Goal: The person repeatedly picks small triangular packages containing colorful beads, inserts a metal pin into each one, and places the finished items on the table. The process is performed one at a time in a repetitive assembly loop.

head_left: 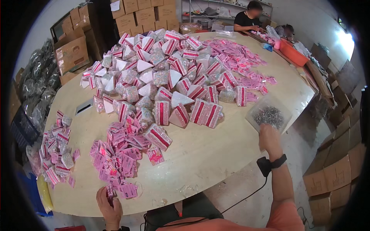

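Left hand (110, 206) at flat, pink printed cards (120, 163)

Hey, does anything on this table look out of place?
The clear tub of metal bits by the right hand sits close to the edge of the table, an odd spot since it might get knocked off.

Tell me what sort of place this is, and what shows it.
Probably a small workshop or packing room: glittery cake-slice-shaped pieces and pink cards lie heaped on one big table, with cardboard boxes stacked behind.
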Action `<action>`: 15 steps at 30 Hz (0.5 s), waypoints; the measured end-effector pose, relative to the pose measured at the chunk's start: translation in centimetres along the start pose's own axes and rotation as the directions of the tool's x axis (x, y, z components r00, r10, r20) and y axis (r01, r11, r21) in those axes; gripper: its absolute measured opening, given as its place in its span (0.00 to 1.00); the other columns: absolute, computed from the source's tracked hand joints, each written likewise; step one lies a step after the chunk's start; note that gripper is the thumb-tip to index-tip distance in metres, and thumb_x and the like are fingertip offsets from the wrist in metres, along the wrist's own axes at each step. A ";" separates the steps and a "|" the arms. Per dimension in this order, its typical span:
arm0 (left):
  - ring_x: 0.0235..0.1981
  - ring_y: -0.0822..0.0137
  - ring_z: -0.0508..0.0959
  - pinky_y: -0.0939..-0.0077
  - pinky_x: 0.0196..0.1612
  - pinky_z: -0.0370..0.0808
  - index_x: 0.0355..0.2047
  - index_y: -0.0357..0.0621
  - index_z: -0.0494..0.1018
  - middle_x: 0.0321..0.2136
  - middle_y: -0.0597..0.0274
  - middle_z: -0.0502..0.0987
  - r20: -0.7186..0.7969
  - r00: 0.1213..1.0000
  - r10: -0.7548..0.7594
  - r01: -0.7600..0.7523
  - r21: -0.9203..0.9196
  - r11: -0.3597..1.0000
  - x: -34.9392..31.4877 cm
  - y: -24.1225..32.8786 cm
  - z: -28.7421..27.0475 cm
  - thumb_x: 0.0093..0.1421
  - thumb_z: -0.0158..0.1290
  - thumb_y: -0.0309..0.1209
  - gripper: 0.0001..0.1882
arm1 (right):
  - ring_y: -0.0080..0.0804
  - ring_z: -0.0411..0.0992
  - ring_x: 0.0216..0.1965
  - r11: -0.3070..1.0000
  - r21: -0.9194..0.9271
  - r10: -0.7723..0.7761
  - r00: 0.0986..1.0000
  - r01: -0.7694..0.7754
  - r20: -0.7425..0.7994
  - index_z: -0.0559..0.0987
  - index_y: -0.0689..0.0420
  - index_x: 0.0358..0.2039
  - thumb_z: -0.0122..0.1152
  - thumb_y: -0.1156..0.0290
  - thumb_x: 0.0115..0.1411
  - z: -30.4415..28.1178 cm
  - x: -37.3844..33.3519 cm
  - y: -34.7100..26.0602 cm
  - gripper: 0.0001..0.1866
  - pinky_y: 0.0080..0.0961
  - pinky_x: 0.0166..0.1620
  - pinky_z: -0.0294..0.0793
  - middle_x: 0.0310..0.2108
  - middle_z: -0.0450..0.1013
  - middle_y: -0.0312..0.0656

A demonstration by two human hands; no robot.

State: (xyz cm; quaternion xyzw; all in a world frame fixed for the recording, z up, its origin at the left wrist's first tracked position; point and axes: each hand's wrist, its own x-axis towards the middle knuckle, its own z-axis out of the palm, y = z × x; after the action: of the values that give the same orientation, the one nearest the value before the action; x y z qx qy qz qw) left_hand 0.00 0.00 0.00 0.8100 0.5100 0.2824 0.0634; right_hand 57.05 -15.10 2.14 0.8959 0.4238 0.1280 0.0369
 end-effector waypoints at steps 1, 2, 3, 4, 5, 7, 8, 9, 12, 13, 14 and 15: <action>0.49 0.44 0.63 0.54 0.53 0.59 0.47 0.32 0.61 0.47 0.41 0.63 -0.026 1.000 0.016 -0.015 0.031 0.999 0.8 0.1 -1.0 0.46 0.48 0.27 0.26 | 0.43 0.74 0.30 0.998 0.059 -0.022 0.999 0.024 -0.038 0.72 0.58 0.28 0.63 0.74 0.39 0.5 0.4 -1.9 0.13 0.31 0.32 0.75 0.28 0.72 0.48; 0.48 0.44 0.63 0.54 0.53 0.59 0.47 0.32 0.61 0.46 0.41 0.64 -0.051 0.998 0.032 -0.029 0.064 0.998 1.5 0.1 -2.0 0.46 0.48 0.26 0.26 | 0.43 0.74 0.29 0.992 0.117 -0.043 0.996 0.052 -0.076 0.72 0.58 0.27 0.61 0.77 0.40 0.8 0.8 -4.0 0.11 0.31 0.32 0.75 0.27 0.72 0.49; 0.48 0.44 0.63 0.54 0.52 0.59 0.47 0.31 0.61 0.46 0.41 0.64 0.066 0.998 -0.021 0.029 -0.126 0.992 -2.9 2.9 3.5 0.46 0.48 0.26 0.25 | 0.43 0.74 0.29 0.994 -0.092 -0.062 0.997 0.065 0.044 0.72 0.58 0.27 0.61 0.77 0.40 -4.0 -3.0 1.9 0.10 0.32 0.31 0.75 0.27 0.72 0.49; 0.48 0.43 0.64 0.54 0.52 0.59 0.47 0.31 0.61 0.45 0.41 0.64 0.040 0.999 0.000 0.003 -0.089 0.996 -2.2 2.5 2.4 0.46 0.47 0.26 0.25 | 0.43 0.74 0.29 0.995 -0.040 -0.089 0.994 0.092 0.060 0.72 0.59 0.27 0.60 0.78 0.40 -4.5 -3.2 -0.2 0.10 0.32 0.31 0.75 0.27 0.72 0.50; 0.47 0.43 0.64 0.54 0.52 0.59 0.46 0.30 0.61 0.45 0.41 0.64 0.016 1.000 0.023 -0.022 -0.050 0.999 -1.5 1.9 1.2 0.46 0.47 0.26 0.25 | 0.44 0.74 0.29 0.993 0.011 -0.118 0.990 0.118 0.075 0.72 0.59 0.27 0.59 0.79 0.40 -4.7 -3.4 -2.3 0.10 0.32 0.31 0.74 0.27 0.72 0.50; 0.47 0.43 0.64 0.54 0.52 0.59 0.46 0.30 0.61 0.45 0.41 0.64 -0.001 0.999 0.038 -0.038 -0.023 0.999 -1.1 1.3 0.7 0.46 0.47 0.26 0.24 | 0.48 0.72 0.28 0.984 0.129 -0.128 0.991 0.123 0.035 0.72 0.61 0.22 0.54 0.76 0.44 -4.3 -4.2 -4.3 0.04 0.37 0.31 0.72 0.23 0.71 0.51; 0.47 0.43 0.63 0.53 0.52 0.59 0.46 0.30 0.61 0.45 0.41 0.64 -0.010 0.999 0.046 -0.046 -0.022 0.999 -0.9 1.1 0.5 0.46 0.47 0.26 0.24 | 0.50 0.71 0.27 0.974 0.186 -0.131 0.991 0.126 0.016 0.72 0.61 0.20 0.52 0.74 0.46 -4.2 -4.4 -5.1 0.04 0.40 0.31 0.70 0.22 0.70 0.52; 0.47 0.43 0.63 0.53 0.52 0.59 0.46 0.30 0.62 0.45 0.41 0.64 -0.012 0.998 0.054 -0.054 -0.025 0.998 -0.9 1.0 0.4 0.46 0.47 0.26 0.24 | 0.50 0.71 0.27 0.970 0.203 -0.142 0.990 0.136 0.014 0.72 0.61 0.20 0.53 0.74 0.45 -4.3 -4.6 -5.7 0.04 0.40 0.31 0.70 0.21 0.70 0.52; 0.47 0.43 0.63 0.53 0.52 0.59 0.46 0.31 0.62 0.45 0.41 0.64 -0.015 0.998 0.067 -0.067 -0.013 0.998 -0.8 0.8 0.4 0.46 0.47 0.25 0.24 | 0.50 0.72 0.27 0.963 0.211 -0.189 0.979 0.171 0.072 0.73 0.61 0.19 0.57 0.75 0.40 -5.1 -5.1 -6.9 0.04 0.39 0.31 0.72 0.21 0.71 0.53; 0.47 0.43 0.63 0.53 0.52 0.59 0.46 0.30 0.62 0.45 0.41 0.64 -0.016 0.998 0.059 -0.060 -0.017 0.998 -0.9 0.9 0.4 0.46 0.47 0.25 0.24 | 0.50 0.73 0.28 0.965 0.185 -0.213 0.968 0.187 0.133 0.74 0.60 0.20 0.59 0.76 0.38 -5.9 -4.9 -7.0 0.06 0.38 0.31 0.73 0.22 0.71 0.53; 0.47 0.43 0.63 0.53 0.52 0.59 0.45 0.30 0.62 0.45 0.42 0.64 -0.016 0.999 0.052 -0.052 -0.021 0.998 -0.9 1.0 0.4 0.46 0.47 0.25 0.24 | 0.49 0.73 0.29 0.965 0.160 -0.235 0.952 0.206 0.195 0.75 0.60 0.21 0.61 0.78 0.36 -6.5 -4.7 -7.2 0.07 0.36 0.31 0.74 0.23 0.72 0.54; 0.48 0.43 0.63 0.53 0.52 0.59 0.45 0.30 0.62 0.45 0.42 0.64 -0.018 0.999 0.045 -0.046 -0.025 0.999 -0.9 1.1 0.3 0.46 0.47 0.25 0.24 | 0.49 0.73 0.29 0.968 0.146 -0.230 0.950 0.202 0.212 0.75 0.60 0.20 0.61 0.78 0.36 -6.8 -4.6 -7.3 0.06 0.37 0.31 0.74 0.23 0.72 0.54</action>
State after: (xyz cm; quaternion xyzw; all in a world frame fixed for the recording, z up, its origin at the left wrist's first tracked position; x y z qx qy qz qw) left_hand 0.68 -1.26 -0.20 0.8181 0.4883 0.2972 0.0626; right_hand 47.01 -14.27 6.53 0.8534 0.5194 -0.0065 0.0439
